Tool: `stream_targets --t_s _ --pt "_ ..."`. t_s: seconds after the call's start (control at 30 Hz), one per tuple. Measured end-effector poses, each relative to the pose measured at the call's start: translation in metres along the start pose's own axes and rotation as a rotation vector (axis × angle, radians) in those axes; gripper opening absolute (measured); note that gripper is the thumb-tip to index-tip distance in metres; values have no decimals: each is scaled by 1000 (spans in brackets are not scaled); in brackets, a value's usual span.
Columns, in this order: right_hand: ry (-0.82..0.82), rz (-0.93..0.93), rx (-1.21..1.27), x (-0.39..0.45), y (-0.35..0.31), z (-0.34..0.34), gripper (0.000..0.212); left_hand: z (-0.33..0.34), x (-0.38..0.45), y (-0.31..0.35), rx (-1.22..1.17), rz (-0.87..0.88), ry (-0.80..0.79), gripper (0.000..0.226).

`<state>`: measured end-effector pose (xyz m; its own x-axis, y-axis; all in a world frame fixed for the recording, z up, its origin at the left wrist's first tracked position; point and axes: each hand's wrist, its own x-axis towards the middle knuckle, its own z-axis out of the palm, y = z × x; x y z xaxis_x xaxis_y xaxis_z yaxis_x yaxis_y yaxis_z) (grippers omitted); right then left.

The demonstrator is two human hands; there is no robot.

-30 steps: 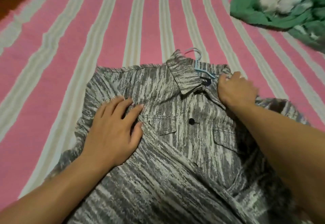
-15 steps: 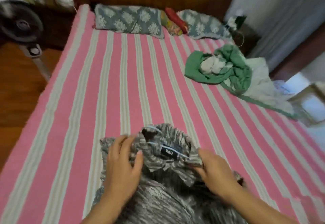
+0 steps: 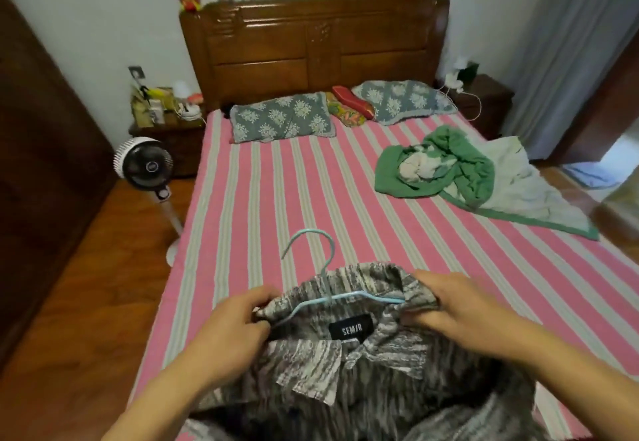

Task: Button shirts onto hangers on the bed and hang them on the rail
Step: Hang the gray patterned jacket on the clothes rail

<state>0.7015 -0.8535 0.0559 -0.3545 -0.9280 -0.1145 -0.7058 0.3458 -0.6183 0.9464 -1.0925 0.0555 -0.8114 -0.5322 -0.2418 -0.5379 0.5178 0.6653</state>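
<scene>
The grey streaked shirt [image 3: 349,368] runs off the near edge, its lower part and buttons out of sight; the blue hanger [image 3: 332,297] shows only its hook and upper wire inside the collar; left hand [image 3: 228,333] and right hand [image 3: 453,305] each pinch a collar side, holding it above the near end of the striped bed [image 3: 276,198]; half a second ago the shirt sat lower and bunched, the hook barely showing.

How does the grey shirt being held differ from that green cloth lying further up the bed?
The grey shirt is streaky grey and white; the green cloth is plain green with pale parts. The shirt has a blue hanger in its collar and is gripped at the shoulders by the left hand and right hand; the green cloth has no hanger and lies crumpled, untouched. Both are over the striped bed.
</scene>
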Motion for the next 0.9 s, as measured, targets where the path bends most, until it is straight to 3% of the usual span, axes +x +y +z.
stream_targets --t_s 0.1,0.13,0.17,0.23,0.33,0.43,0.53,0.57,0.6,0.67,0.77,0.9 --pt "-28 -81 83 7 -4 -2 31 -8 -35 25 152 33 106 8" --pt "-46 -124 114 9 -6 -2 36 -5 -47 29 193 14 161 8" --pt "-75 -163 136 11 -9 -2 38 -1 -60 33 246 -14 251 16" --pt "-140 -251 158 16 -20 0 40 9 -86 29 299 -131 441 9" --pt "-216 -401 184 25 -47 2 27 18 -142 33 161 -225 580 27" --pt "-275 -561 224 32 -90 -5 26 20 -206 48 -8 -274 677 23" --pt "-308 -716 220 35 -142 -7 23 26 -268 57 31 -346 848 46" --pt "-313 -780 206 34 -162 -5 23 26 -285 64 32 -368 957 34" --pt "-308 -849 187 32 -184 -3 25 23 -302 70 21 -387 1069 24" --pt "-258 -991 56 25 -228 8 36 16 -331 80 24 -446 1236 28" --pt "-178 -1156 -114 4 -289 39 51 8 -372 86 49 -520 1321 44" --pt "-102 -1270 -157 -26 -352 101 43 6 -438 70 5 -571 1399 40"
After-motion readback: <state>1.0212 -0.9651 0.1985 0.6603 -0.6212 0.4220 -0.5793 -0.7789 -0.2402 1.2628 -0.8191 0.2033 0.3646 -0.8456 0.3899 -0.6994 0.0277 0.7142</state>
